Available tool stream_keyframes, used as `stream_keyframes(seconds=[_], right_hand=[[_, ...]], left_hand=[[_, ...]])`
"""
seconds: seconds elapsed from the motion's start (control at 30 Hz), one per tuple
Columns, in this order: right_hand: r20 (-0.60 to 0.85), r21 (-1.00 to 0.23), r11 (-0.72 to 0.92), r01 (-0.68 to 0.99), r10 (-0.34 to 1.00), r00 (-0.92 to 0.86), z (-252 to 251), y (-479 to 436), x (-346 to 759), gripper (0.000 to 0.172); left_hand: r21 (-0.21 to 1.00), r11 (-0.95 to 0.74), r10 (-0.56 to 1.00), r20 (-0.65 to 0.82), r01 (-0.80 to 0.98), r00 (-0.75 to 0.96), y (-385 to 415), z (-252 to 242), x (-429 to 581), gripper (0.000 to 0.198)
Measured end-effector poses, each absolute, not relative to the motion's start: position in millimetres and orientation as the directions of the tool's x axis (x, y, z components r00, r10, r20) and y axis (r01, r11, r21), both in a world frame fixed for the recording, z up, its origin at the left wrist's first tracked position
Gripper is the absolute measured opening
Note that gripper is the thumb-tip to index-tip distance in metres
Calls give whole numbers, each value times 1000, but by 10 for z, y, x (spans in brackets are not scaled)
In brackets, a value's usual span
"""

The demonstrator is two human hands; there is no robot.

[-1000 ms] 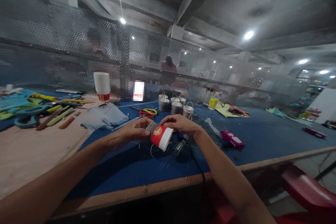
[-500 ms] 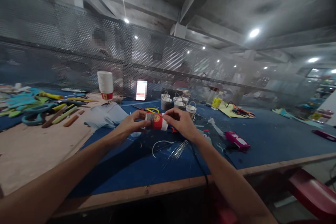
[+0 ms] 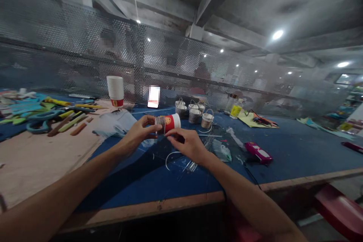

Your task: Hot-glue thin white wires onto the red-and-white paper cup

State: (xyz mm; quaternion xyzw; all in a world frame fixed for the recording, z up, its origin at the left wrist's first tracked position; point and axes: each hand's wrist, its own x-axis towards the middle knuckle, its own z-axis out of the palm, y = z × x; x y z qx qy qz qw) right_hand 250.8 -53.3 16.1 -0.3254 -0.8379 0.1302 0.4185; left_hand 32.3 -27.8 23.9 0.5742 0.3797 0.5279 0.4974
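A red and white paper cup point(image 3: 171, 121) lies sideways in the air above the blue table mat, its open end to the right. Grey-brown cord point(image 3: 160, 124) is wound round its base end. My left hand point(image 3: 144, 130) grips the cup by that wound end, thumb in front and fingers behind. Just below the cup, my right hand point(image 3: 184, 141) has thumb and forefinger pinched together beside a strand of the cord that hangs from the cup. The strand's end at the fingertips is too small to make out clearly. Thin wires point(image 3: 190, 167) lie beneath on the mat.
Several small cord-wrapped buckets with handles point(image 3: 207, 120) stand behind my hands. A stack of paper cups point(image 3: 115, 90) and a lit phone point(image 3: 153, 96) are further back. Scissors point(image 3: 42, 121) and tools lie left, a magenta device point(image 3: 258, 152) right. A perforated screen point(image 3: 170, 60) closes the back.
My right hand has moved from the cup's rim down and left to below the cup, near the cord. The cup has tilted, its open end now higher. My left hand keeps its grip.
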Motion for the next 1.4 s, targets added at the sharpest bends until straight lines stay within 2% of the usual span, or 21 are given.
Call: stream_keyframes(seconds=[1.4], right_hand=[[622,-384,750,539,642,-449,89,-503,2537,21]], left_hand=[[965,-103,968,153,-240,199,-261,168,308,36]])
